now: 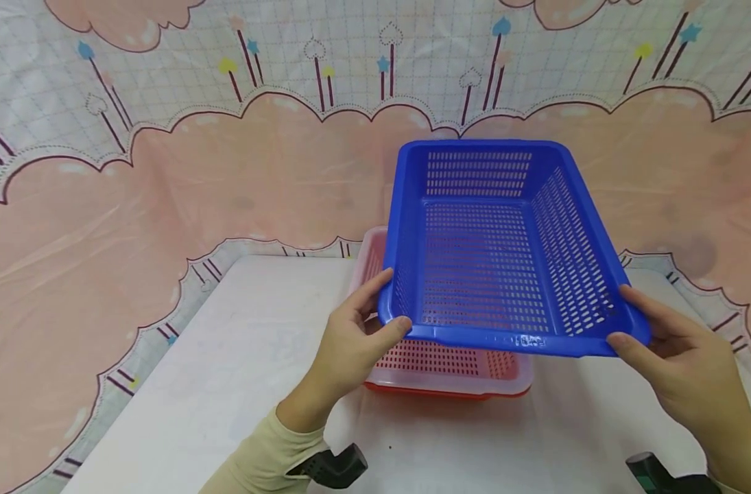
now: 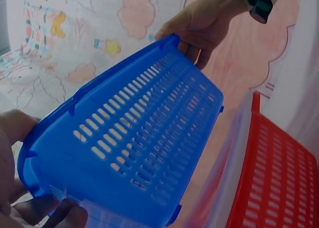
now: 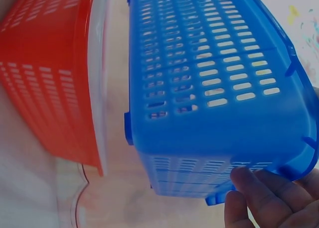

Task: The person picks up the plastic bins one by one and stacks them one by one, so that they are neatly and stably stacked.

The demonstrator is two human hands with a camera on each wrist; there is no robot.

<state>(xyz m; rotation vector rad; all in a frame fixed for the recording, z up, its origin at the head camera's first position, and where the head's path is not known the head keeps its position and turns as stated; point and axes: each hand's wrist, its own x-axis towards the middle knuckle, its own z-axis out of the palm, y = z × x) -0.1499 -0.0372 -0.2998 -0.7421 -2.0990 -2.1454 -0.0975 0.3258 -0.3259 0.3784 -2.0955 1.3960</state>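
Both hands hold up a blue plastic basket [image 1: 474, 261] with slotted walls, tilted so its inside faces the head camera. At its near left corner the left hand [image 1: 353, 336] grips the rim, thumb on top and fingers beneath. The right hand [image 1: 690, 363] pinches the near right corner the same way; in the right wrist view its fingers [image 3: 269, 198] curl under the rim. Behind and below the blue basket, a pale pink basket [image 1: 449, 374] sits nested in a red basket [image 1: 437, 393], partly hidden. The left wrist view shows the red basket's slotted wall [image 2: 284, 173] beside the blue one.
A white tabletop [image 1: 258, 329] lies under the baskets. Behind it hangs a peach and white patterned cloth [image 1: 276, 171], which also runs along the table's sides. Dark devices are strapped at the left wrist [image 1: 335, 466] and the right wrist [image 1: 665, 473].
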